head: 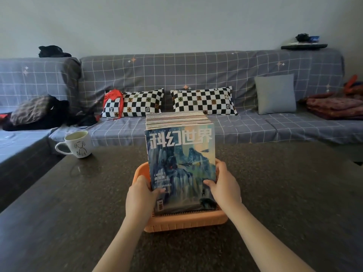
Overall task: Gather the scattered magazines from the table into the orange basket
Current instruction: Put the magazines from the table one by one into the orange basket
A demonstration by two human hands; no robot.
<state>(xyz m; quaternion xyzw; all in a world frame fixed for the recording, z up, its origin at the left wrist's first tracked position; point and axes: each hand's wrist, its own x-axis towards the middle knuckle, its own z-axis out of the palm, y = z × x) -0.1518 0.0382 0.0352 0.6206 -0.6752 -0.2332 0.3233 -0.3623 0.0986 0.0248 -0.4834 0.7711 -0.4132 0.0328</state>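
A thick stack of magazines (179, 154) stands upright in the orange basket (182, 220) near the front of the dark table (284, 193). The front cover is blue with large white characters. My left hand (140, 195) grips the stack's lower left edge, thumb on the cover. My right hand (224, 185) grips the lower right edge, thumb across the cover. Both hands sit just above the basket's rim. The bottoms of the magazines are hidden inside the basket.
A white mug (77, 144) with a dog drawing stands at the table's far left. Behind the table runs a grey checked sofa (196, 75) with chequered pillows, a grey cushion, bags and clothes.
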